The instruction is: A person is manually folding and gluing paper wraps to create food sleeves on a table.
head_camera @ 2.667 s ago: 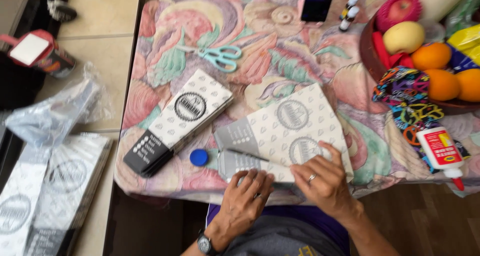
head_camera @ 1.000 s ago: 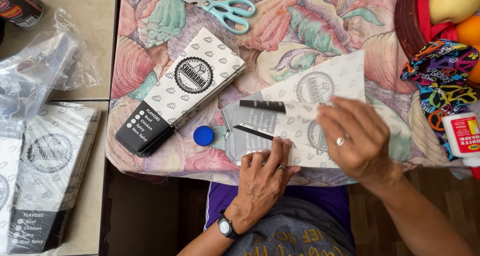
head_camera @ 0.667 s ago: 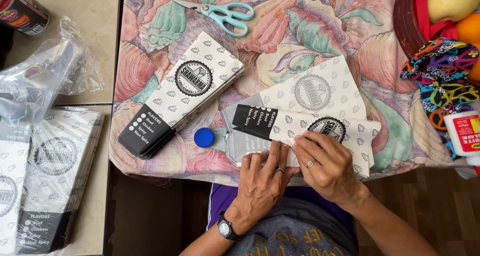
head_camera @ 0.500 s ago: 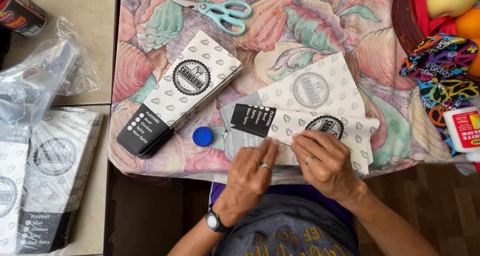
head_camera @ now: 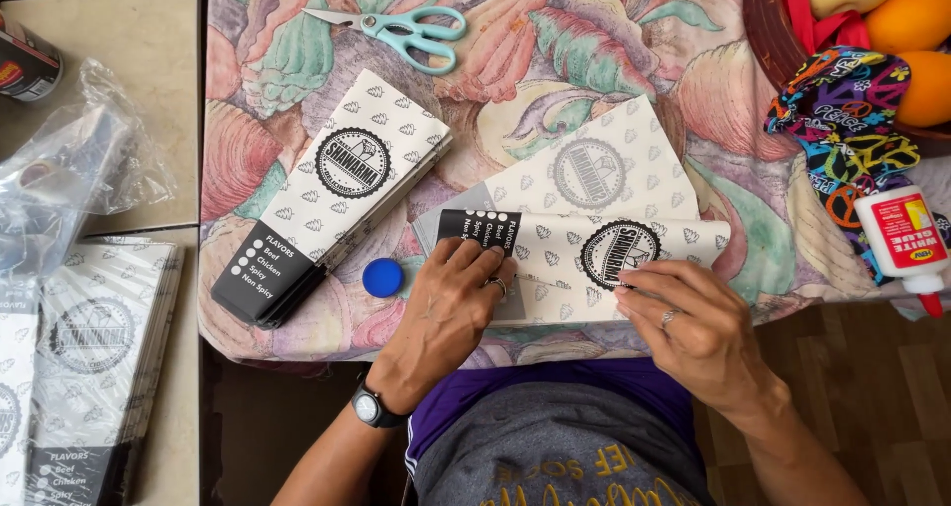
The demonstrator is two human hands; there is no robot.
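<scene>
The left hand (head_camera: 451,303) lies flat, fingers spread and pressing down on the near left part of a white paper sleeve (head_camera: 594,258) printed with small leaf marks and a round black emblem. The right hand (head_camera: 693,318) rests on the sleeve's near right edge, fingertips together and pinching the folded-over flap just below that emblem. The sleeve lies half folded at the near edge of the tabletop (head_camera: 555,50), which is covered in a floral cloth of pink, green and cream; a black band with white dots marks the sleeve's left end, right above the left hand's fingers.

Just left of the sleeve sits a small blue cap (head_camera: 382,277). Further left lies a finished flat sleeve (head_camera: 337,194) of the same print, set at a slant, its black band nearest the table edge. Beyond the sleeve, near the far edge, lie teal-handled scissors (head_camera: 401,36). To the right of the sleeve a white glue bottle (head_camera: 903,239) with a red label lies on its side, beside a bright patterned fabric (head_camera: 842,120) and a bowl (head_camera: 768,16) of oranges. Off the tabletop to the left, on the tiled floor, stands a stack of sleeves (head_camera: 89,357), with crumpled clear plastic (head_camera: 69,179) beyond it.
</scene>
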